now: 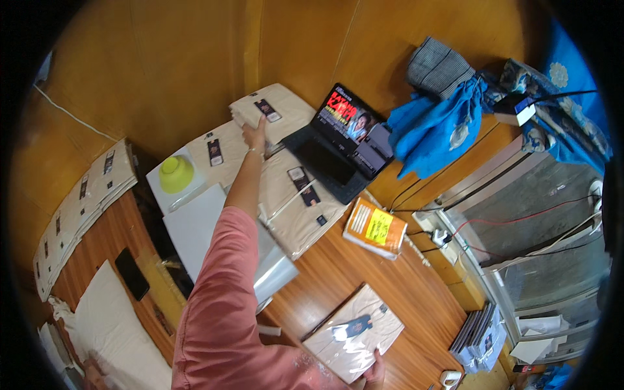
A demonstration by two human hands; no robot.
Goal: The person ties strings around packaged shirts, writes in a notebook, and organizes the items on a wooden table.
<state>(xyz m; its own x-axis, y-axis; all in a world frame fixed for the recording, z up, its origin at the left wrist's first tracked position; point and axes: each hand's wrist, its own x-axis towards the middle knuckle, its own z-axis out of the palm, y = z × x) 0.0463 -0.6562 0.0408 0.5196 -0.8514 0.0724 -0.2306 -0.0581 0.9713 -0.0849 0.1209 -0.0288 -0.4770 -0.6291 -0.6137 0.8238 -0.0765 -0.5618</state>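
My left arm, in a pink sleeve, stretches up and away across the table. My left hand (pixel 255 134) rests open at the near corner of a stack of beige folded garments in clear bags (pixel 283 107), fingers apart against it. At the lower right, my right hand (pixel 375 372) grips the near edge of another bagged beige garment (pixel 364 325), which has a dark tag under shiny plastic. More bagged garments (pixel 276 185) lie below my left forearm, with a thin white strip across them.
An open laptop (pixel 335 153) stands beside the far stack. An orange packet (pixel 375 227), a yellow-green bowl (pixel 176 174), a black phone (pixel 132 273) and stacked dark flat cases (pixel 478 337) lie around. More bagged garments (pixel 84 205) line the left; blue cloth (pixel 432 127) hangs right.
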